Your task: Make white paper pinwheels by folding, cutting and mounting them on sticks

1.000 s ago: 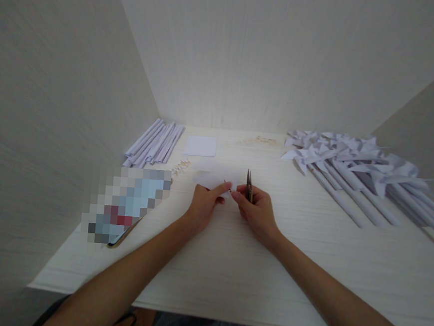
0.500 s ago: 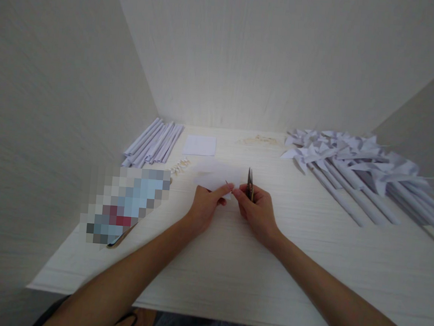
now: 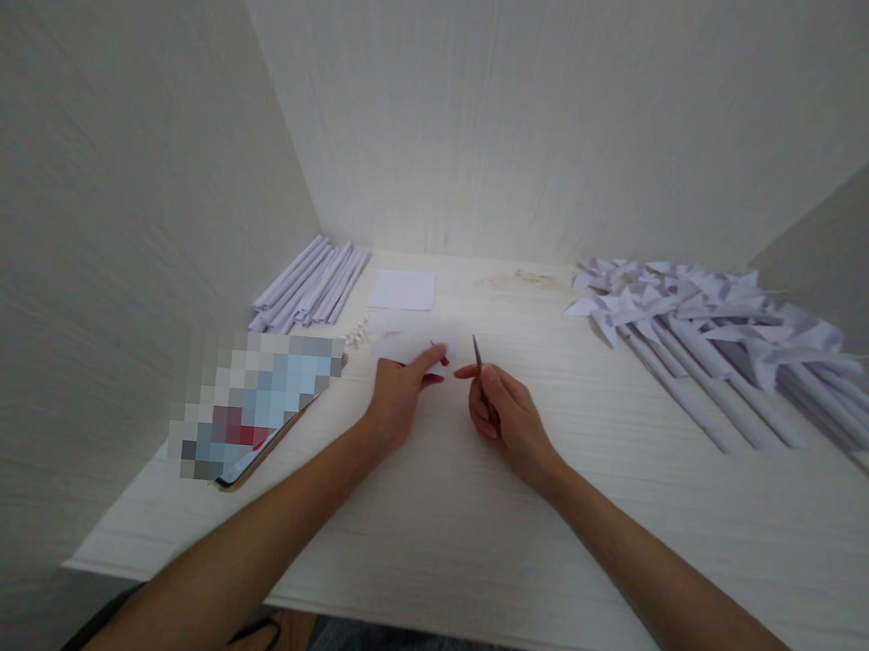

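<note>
Head view: white paper [image 3: 403,346] is pinched in the left grip [image 3: 394,401], over the middle of the bench [image 3: 461,558]; a thin dark piece [image 3: 433,343] pokes up by that thumb, too small to identify. Right grip [image 3: 509,412] is wrapped around snips [image 3: 478,361], tips forward, near the paper, not touching. Change: half a second ago fingertips of both hands met at the paper, snips tucked upright in the right; now hands are apart, snips angled toward the paper. Reads as a switch from fingertip work to tool handling. Outward: small white bits [image 3: 356,335], pixelated phone [image 3: 278,403], flat sheet [image 3: 402,290], rolled tubes [image 3: 312,286] left, pinwheels [image 3: 695,311] right.
</note>
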